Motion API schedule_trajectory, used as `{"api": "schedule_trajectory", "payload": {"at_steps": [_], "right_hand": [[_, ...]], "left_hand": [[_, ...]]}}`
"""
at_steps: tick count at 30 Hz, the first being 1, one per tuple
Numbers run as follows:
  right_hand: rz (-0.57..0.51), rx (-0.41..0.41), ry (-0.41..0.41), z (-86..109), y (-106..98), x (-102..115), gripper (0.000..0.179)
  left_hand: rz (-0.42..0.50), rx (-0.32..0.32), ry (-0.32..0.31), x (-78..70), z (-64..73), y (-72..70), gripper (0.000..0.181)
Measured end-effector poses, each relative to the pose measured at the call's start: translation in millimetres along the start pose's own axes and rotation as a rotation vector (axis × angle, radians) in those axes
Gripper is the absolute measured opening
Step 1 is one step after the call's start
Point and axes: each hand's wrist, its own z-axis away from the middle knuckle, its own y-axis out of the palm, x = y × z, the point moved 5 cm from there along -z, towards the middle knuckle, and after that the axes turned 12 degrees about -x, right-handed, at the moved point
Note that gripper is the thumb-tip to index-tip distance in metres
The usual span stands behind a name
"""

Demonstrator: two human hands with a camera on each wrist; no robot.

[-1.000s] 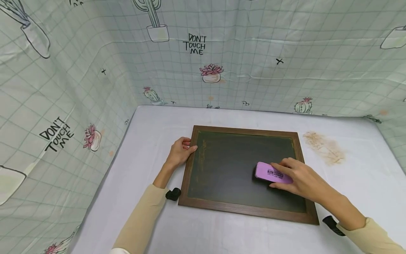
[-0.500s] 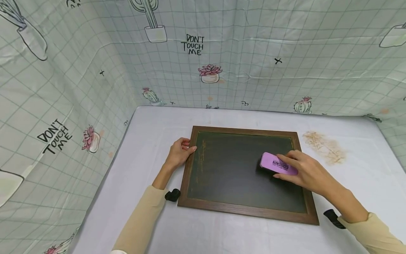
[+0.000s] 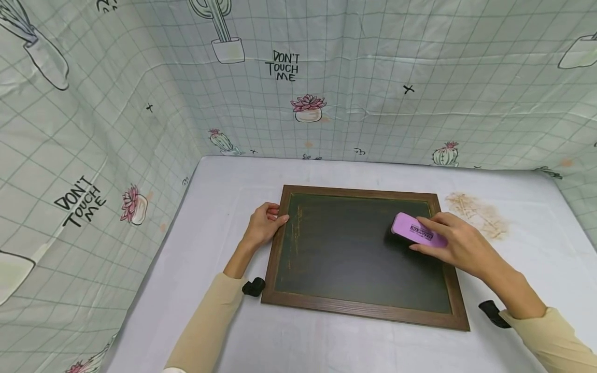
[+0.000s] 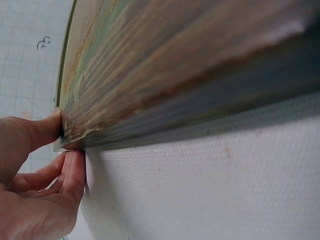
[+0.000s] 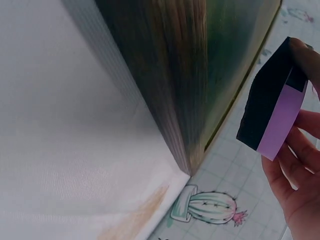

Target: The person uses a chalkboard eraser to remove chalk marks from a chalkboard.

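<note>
A framed chalkboard [image 3: 354,259] with a brown wooden rim lies on the white table. Its left rim is pinched by my left hand [image 3: 263,224], thumb on top and fingers curled at the outer edge, as the left wrist view also shows. My right hand [image 3: 462,243] grips a purple chalkboard eraser [image 3: 415,228] by its sides, over the upper right part of the board. In the right wrist view the eraser's black felt face [image 5: 262,95] shows, and it seems lifted off the surface. Faint yellowish marks [image 3: 297,228] run down the board's left side.
A brown stain [image 3: 478,216] marks the table to the right of the board. Cloth walls [image 3: 364,67] with cactus prints rise behind and at the left. Black straps [image 3: 254,286] show beside both wrists.
My right hand has moved with the eraser up and to the right over the board. The left hand and the board have stayed in place.
</note>
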Motion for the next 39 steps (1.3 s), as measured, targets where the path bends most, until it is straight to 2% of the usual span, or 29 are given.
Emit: {"api": "schedule_trajectory", "payload": {"at_steps": [22,28,33,39], "right_hand": [[0.063,-0.041,0.14,5.6,-11.9,-42.0,0.096],[0.055,-0.046,0.196,9.3,-19.5,-55.8,0.086],[0.074,-0.081,0.221,11.5,-25.4,-67.8,0.087],[0.121,-0.082,0.29,18.3,-33.0,-83.9,0.064]], "left_hand": [[-0.001,-0.004,-0.012,0.7,0.1,-0.1,0.045],[0.0,-0.006,-0.016,1.8,1.6,-0.7,0.045],[-0.001,-0.01,-0.011,3.1,0.4,-0.5,0.044],[0.013,-0.011,0.007,2.6,-1.2,-0.2,0.045]]}}
